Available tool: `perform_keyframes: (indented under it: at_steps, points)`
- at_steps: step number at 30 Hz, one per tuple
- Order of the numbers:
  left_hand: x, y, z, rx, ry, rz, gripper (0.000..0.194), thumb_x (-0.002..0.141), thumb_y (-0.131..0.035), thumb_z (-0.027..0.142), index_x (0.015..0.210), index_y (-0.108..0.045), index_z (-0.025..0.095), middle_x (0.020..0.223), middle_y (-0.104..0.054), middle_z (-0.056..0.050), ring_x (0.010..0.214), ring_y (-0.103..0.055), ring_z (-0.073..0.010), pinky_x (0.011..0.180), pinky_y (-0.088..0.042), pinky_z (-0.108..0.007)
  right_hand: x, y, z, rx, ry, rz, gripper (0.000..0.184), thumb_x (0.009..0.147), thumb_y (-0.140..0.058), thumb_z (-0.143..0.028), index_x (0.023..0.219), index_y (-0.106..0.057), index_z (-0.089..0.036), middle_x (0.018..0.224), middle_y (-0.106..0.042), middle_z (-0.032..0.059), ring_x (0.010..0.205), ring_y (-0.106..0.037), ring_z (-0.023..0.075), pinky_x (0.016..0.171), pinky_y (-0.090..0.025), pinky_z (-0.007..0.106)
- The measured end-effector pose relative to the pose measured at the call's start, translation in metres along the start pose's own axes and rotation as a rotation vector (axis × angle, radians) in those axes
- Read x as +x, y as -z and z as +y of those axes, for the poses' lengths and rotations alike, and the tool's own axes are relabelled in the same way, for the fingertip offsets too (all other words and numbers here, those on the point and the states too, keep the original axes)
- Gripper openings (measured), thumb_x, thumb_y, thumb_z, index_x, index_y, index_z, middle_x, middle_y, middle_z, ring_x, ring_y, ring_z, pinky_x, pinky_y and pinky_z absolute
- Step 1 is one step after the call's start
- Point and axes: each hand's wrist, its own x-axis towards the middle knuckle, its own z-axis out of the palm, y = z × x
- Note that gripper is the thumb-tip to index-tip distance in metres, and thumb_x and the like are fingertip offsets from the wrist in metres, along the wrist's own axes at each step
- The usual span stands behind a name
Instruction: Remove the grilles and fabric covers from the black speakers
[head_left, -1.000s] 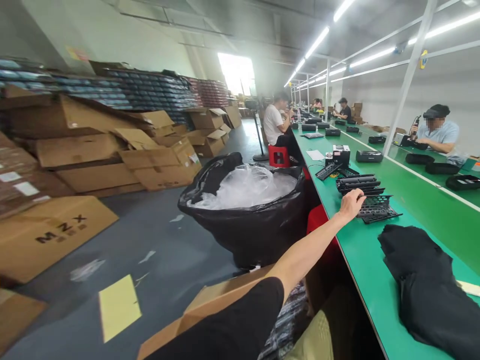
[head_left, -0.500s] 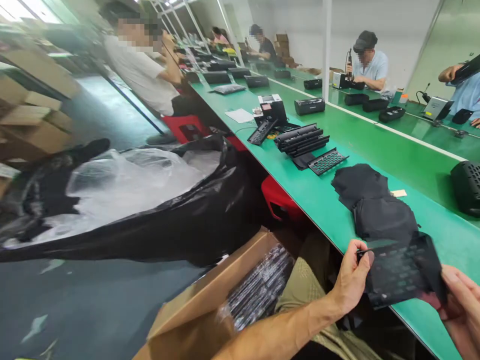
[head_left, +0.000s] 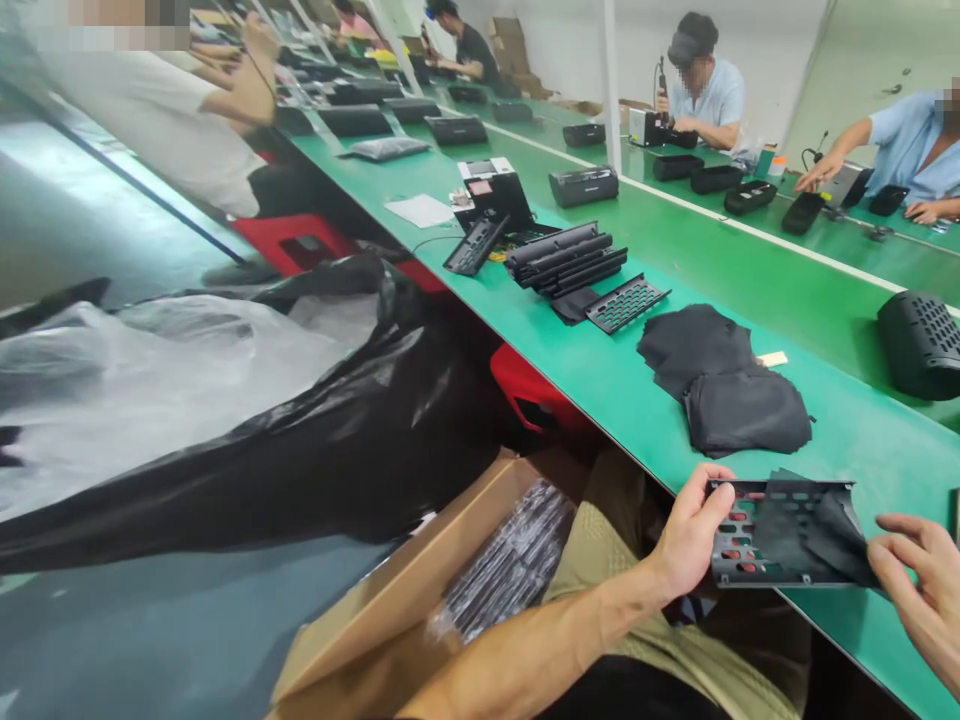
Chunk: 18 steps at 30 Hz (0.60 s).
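Cardboard box (head_left: pixel 390 610) by the knee, full of bagged black parts (head_left: pixel 510 560). Black bin bag (head_left: pixel 360 430) stuffed w/ clear plastic. Left hand (head_left: pixel 694 535) pinches the perforated grille panel (head_left: pixel 780 530) at its left end, over the green bench (head_left: pixel 637 390) edge. Right hand (head_left: pixel 919 590), fingers loose, touches its right end.

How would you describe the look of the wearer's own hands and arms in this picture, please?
Both are bare: the left hand and forearm carry no glove, watch or sleeve, and the right hand is ungloved too, with no ring showing. The right arm is out of frame.
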Motion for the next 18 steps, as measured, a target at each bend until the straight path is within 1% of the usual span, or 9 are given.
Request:
perform_keyframes:
  at_steps: [3, 5, 7, 8, 9, 11, 13, 15, 18]
  points:
    - [0.0, -0.004, 0.009, -0.068, 0.049, 0.007, 0.074, 0.068, -0.089, 0.072, 0.11, -0.048, 0.027, 0.085, -0.064, 0.006, 0.062, -0.063, -0.0135, 0.054, -0.057, -0.029, 0.004, -0.001, 0.002, 0.231, -0.08, -0.092, 0.06, 0.081, -0.06, -0.086, 0.086, -0.08, -0.029, 0.141, -0.07, 0.0074, 0.135, -0.06, 0.0395, 0.102, -0.055, 0.043]
    - [0.0, -0.004, 0.014, -0.043, 0.065, 0.008, 0.077, 0.064, -0.093, 0.071, 0.11, -0.05, 0.026, 0.086, -0.065, 0.006, 0.063, -0.064, -0.013, 0.053, -0.056, -0.027, 0.003, -0.005, -0.002, 0.403, -0.141, -0.181, 0.061, 0.076, -0.069, -0.087, 0.087, -0.08, -0.027, 0.132, -0.074, 0.0102, 0.146, -0.049, 0.0443, 0.123, -0.038, 0.049]
    - [0.001, -0.002, 0.02, 0.032, 0.063, 0.019, 0.08, 0.056, -0.1, 0.063, 0.109, -0.054, 0.024, 0.092, -0.067, 0.004, 0.068, -0.065, -0.0127, 0.056, -0.054, -0.024, -0.002, -0.008, -0.011, 0.503, -0.13, -0.241, 0.059, 0.077, -0.075, -0.084, 0.081, -0.078, -0.026, 0.126, -0.075, 0.0109, 0.153, -0.039, 0.0452, 0.132, -0.018, 0.052]
    - [0.001, -0.001, 0.022, 0.082, 0.058, 0.032, 0.079, 0.053, -0.102, 0.057, 0.107, -0.055, 0.023, 0.094, -0.069, 0.003, 0.071, -0.065, -0.0127, 0.058, -0.054, -0.024, -0.005, -0.01, -0.016, 0.534, -0.115, -0.26, 0.057, 0.079, -0.075, -0.083, 0.076, -0.075, -0.026, 0.125, -0.075, 0.0101, 0.152, -0.039, 0.0446, 0.132, -0.015, 0.052]
    - [0.002, 0.0, 0.025, 0.14, 0.045, 0.054, 0.076, 0.051, -0.103, 0.052, 0.104, -0.057, 0.022, 0.094, -0.07, 0.002, 0.073, -0.065, -0.0128, 0.06, -0.054, -0.023, -0.008, -0.012, -0.021, 0.566, -0.102, -0.277, 0.057, 0.081, -0.075, -0.081, 0.073, -0.073, -0.025, 0.124, -0.075, 0.0092, 0.15, -0.043, 0.0433, 0.132, -0.017, 0.05]
    - [0.002, 0.002, 0.03, 0.252, 0.03, 0.1, 0.066, 0.053, -0.1, 0.045, 0.098, -0.059, 0.02, 0.089, -0.069, 0.001, 0.075, -0.063, -0.0133, 0.063, -0.054, -0.024, -0.014, -0.017, -0.029, 0.659, -0.092, -0.307, 0.056, 0.085, -0.074, -0.078, 0.072, -0.071, -0.024, 0.118, -0.074, 0.0089, 0.135, -0.057, 0.0397, 0.125, -0.035, 0.048]
    - [0.002, 0.002, 0.036, 0.328, 0.043, 0.119, 0.057, 0.057, -0.095, 0.043, 0.096, -0.059, 0.021, 0.086, -0.068, 0.002, 0.073, -0.062, -0.0137, 0.062, -0.053, -0.024, -0.019, -0.022, -0.031, 0.752, -0.133, -0.288, 0.054, 0.088, -0.073, -0.076, 0.079, -0.072, -0.022, 0.109, -0.074, 0.0099, 0.112, -0.068, 0.0359, 0.1, -0.057, 0.045]
    - [0.001, 0.002, 0.041, 0.351, 0.079, 0.118, 0.052, 0.061, -0.088, 0.041, 0.099, -0.059, 0.023, 0.089, -0.068, 0.002, 0.073, -0.061, -0.0147, 0.059, -0.051, -0.025, -0.025, -0.028, -0.029, 0.826, -0.203, -0.178, 0.055, 0.092, -0.066, -0.077, 0.091, -0.07, -0.022, 0.112, -0.074, 0.011, 0.1, -0.071, 0.0332, 0.077, -0.061, 0.04]
    - [-0.004, -0.002, 0.044, 0.349, 0.082, 0.105, 0.047, 0.06, -0.079, 0.035, 0.101, -0.058, 0.023, 0.089, -0.068, 0.002, 0.073, -0.059, -0.0142, 0.061, -0.048, -0.024, -0.037, -0.035, -0.019, 0.855, -0.268, 0.019, 0.057, 0.097, -0.059, -0.079, 0.122, -0.063, -0.027, 0.137, -0.07, 0.0116, 0.109, -0.072, 0.0305, 0.076, -0.061, 0.038]
